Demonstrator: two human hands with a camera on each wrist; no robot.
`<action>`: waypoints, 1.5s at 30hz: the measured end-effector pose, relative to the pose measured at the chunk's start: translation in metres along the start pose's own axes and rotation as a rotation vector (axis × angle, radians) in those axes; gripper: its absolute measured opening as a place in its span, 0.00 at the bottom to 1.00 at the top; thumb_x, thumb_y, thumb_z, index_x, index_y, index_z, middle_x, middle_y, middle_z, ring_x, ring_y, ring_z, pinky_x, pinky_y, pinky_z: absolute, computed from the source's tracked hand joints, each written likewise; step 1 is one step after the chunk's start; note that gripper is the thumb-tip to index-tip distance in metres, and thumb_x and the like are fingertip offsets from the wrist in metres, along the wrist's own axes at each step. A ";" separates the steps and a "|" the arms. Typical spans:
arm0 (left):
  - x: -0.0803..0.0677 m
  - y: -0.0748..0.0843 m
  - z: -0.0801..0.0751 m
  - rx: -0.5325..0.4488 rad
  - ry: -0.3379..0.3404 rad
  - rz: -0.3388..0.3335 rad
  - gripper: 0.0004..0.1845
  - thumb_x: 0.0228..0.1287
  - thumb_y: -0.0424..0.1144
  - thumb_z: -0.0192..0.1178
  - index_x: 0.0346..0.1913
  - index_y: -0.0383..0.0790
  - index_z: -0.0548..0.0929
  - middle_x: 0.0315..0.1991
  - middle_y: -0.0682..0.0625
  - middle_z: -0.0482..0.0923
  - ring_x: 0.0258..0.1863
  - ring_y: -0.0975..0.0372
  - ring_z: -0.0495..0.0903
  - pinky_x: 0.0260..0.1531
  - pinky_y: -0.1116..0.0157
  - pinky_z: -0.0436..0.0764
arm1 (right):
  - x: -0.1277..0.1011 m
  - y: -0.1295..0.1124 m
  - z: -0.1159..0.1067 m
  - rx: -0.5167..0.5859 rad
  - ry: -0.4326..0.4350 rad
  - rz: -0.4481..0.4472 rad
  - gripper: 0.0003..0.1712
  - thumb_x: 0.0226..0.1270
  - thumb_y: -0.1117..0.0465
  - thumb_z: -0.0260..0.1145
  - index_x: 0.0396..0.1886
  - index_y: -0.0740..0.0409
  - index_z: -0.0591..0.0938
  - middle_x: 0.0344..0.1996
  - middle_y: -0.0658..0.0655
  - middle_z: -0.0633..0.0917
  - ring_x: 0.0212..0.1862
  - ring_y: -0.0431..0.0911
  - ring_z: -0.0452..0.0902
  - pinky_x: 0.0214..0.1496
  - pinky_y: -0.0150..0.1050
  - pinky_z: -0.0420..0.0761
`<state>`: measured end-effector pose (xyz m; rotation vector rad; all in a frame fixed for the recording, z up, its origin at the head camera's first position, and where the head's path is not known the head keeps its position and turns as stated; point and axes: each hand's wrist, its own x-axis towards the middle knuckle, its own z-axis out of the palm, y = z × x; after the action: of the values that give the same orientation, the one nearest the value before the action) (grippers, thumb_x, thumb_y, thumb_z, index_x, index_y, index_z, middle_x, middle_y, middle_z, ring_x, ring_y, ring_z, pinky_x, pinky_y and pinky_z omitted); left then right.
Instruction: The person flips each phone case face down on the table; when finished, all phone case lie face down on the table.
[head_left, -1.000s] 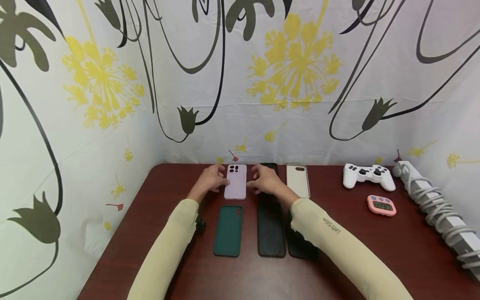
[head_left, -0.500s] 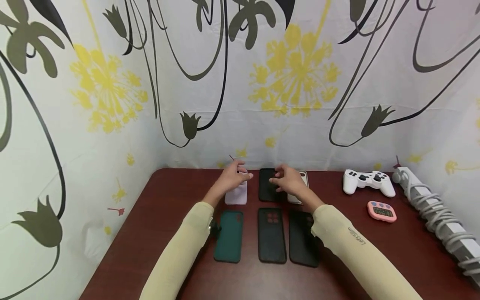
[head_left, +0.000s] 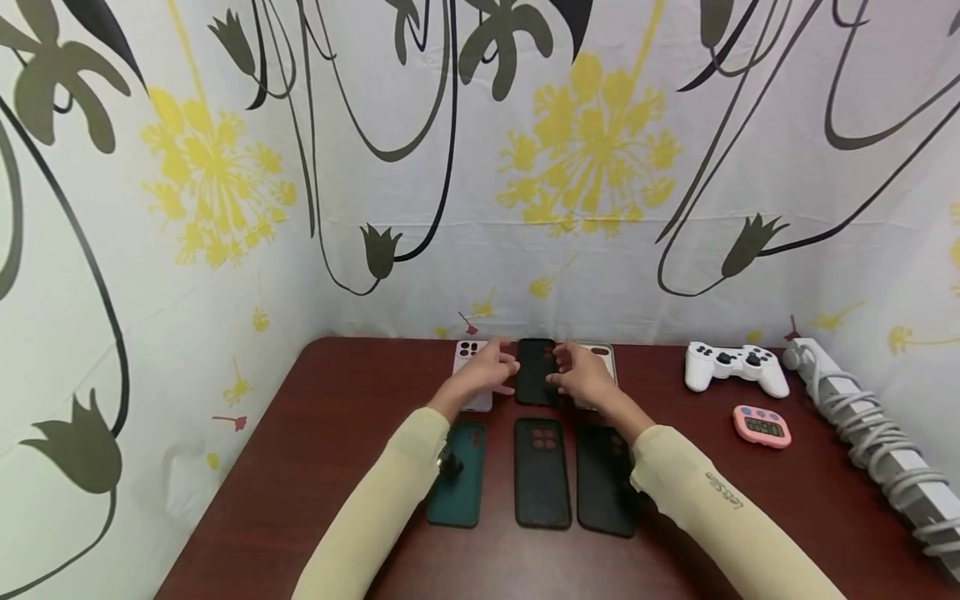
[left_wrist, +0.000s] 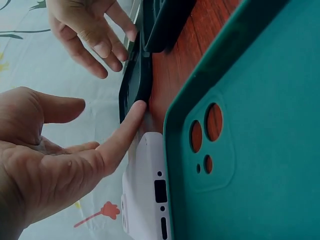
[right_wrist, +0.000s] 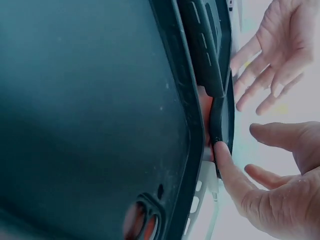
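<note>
Both hands flank a black phone case (head_left: pixel 536 379) lying in the back row on the table. My left hand (head_left: pixel 483 371) is at its left side, over part of a lilac phone case (head_left: pixel 480 405); in the left wrist view one outstretched finger touches the black case's edge. On the other side, my right hand (head_left: pixel 585 377) partly covers a cream phone case (head_left: pixel 609 365). One of its fingertips touches the black case's edge in the right wrist view. Neither hand grips anything. A green phone case (head_left: pixel 463 496) lies in front, under the left wrist.
Two more black cases, one at the middle (head_left: pixel 542 483) and another dark case (head_left: pixel 602 496), lie in the front row. At the right are a white game controller (head_left: pixel 735 367), a pink timer (head_left: pixel 762 427) and a cord-wrapped power strip (head_left: pixel 873 442). A patterned cloth (head_left: pixel 420 317) hangs behind.
Both hands have moved right from beside the lilac case to the sides of the black case in the back row. The cases appear to stay in place.
</note>
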<state>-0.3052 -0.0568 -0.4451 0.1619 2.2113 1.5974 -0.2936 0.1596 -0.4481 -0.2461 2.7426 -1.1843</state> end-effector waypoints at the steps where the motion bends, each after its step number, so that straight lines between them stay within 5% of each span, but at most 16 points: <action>1: 0.000 0.000 0.001 0.005 0.000 0.002 0.35 0.83 0.33 0.52 0.85 0.40 0.52 0.76 0.33 0.67 0.73 0.42 0.74 0.57 0.48 0.88 | -0.001 0.000 0.000 -0.012 -0.001 0.001 0.33 0.73 0.61 0.70 0.74 0.66 0.71 0.63 0.72 0.81 0.63 0.62 0.80 0.54 0.49 0.88; 16: 0.005 0.007 0.011 0.151 -0.002 -0.021 0.36 0.84 0.33 0.47 0.86 0.44 0.45 0.81 0.33 0.61 0.71 0.41 0.75 0.50 0.52 0.90 | -0.007 -0.006 0.002 -0.063 -0.071 -0.009 0.35 0.73 0.60 0.70 0.76 0.66 0.71 0.67 0.72 0.79 0.67 0.64 0.78 0.66 0.60 0.81; 24: -0.007 0.013 0.011 0.238 0.047 -0.010 0.36 0.84 0.35 0.48 0.86 0.44 0.46 0.81 0.36 0.62 0.64 0.43 0.81 0.43 0.51 0.91 | -0.003 -0.014 0.002 -0.010 -0.111 0.057 0.34 0.85 0.50 0.55 0.81 0.62 0.64 0.73 0.71 0.74 0.47 0.51 0.89 0.49 0.46 0.90; 30: -0.006 0.010 0.013 0.100 0.121 0.000 0.38 0.80 0.28 0.53 0.85 0.44 0.52 0.79 0.38 0.67 0.56 0.44 0.85 0.37 0.52 0.92 | -0.003 -0.012 0.001 0.132 -0.128 0.143 0.37 0.86 0.46 0.53 0.82 0.63 0.61 0.73 0.72 0.73 0.55 0.57 0.88 0.53 0.47 0.91; 35: -0.004 0.005 0.010 -0.013 0.191 -0.016 0.40 0.76 0.27 0.60 0.85 0.44 0.55 0.75 0.37 0.72 0.63 0.43 0.82 0.34 0.52 0.93 | 0.001 -0.013 0.004 0.239 -0.142 0.165 0.37 0.86 0.46 0.54 0.81 0.64 0.62 0.67 0.71 0.75 0.61 0.59 0.82 0.52 0.46 0.91; 45: -0.004 -0.002 0.002 -0.194 0.112 -0.002 0.39 0.75 0.29 0.62 0.83 0.40 0.58 0.76 0.38 0.70 0.68 0.43 0.80 0.50 0.47 0.91 | 0.002 -0.011 0.008 0.330 -0.148 0.190 0.34 0.86 0.50 0.55 0.79 0.66 0.63 0.66 0.71 0.75 0.63 0.59 0.80 0.53 0.47 0.91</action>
<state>-0.3010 -0.0567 -0.4462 0.0149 2.1194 1.8493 -0.2927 0.1462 -0.4451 -0.0324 2.3389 -1.4704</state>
